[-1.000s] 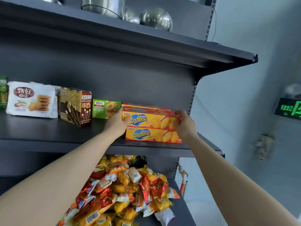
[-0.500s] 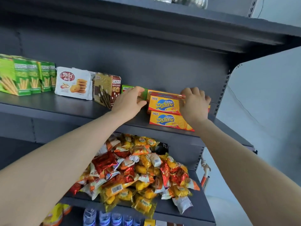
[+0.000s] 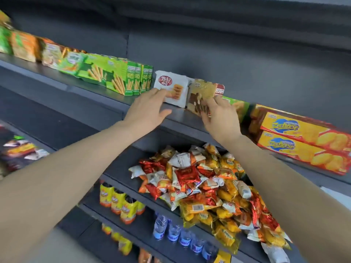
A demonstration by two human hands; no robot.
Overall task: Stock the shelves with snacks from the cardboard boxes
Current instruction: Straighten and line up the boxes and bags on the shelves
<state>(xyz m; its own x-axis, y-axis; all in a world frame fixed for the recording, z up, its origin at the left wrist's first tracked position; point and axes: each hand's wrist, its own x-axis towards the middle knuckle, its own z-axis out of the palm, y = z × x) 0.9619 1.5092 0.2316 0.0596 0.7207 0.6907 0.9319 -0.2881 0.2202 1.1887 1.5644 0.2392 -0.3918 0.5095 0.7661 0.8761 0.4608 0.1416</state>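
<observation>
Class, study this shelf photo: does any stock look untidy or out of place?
Yes: the small snack packets lie in a loose heap on the lower shelf, while the green boxes above stand in a row.

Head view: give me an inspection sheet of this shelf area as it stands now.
Surface: dark metal shelf.
Job's things: white cookie pack and brown box upright, side by side; green stick boxes left; two yellow cracker boxes stacked right.
Clutter: loose pile of wrapped snacks on the shelf below.
Hands: left hand open, fingers on the white pack; right hand open, fingertips on the brown box.
Cables: nothing seen.
Surroundings: bottles on lower shelves.
</observation>
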